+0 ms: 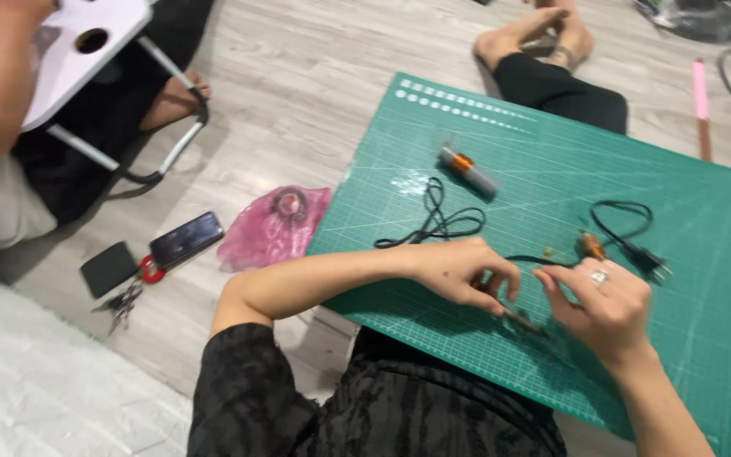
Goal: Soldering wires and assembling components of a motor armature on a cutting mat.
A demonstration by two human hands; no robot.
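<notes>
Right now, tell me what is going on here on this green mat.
A person sits on the floor with a green cutting mat on their lap. The left hand and right hand meet over a thin dark tool joined to a black power cord. A loose black wire and a grey cylinder with copper winding lie untouched further up the mat. Another person sits nearby at a small white table.

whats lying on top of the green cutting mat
On the green cutting mat lie a grey-and-orange cylinder, a loose black cable and a black cord with a plug. Both hands, left and right, pinch a thin tool, mostly covered.
</notes>
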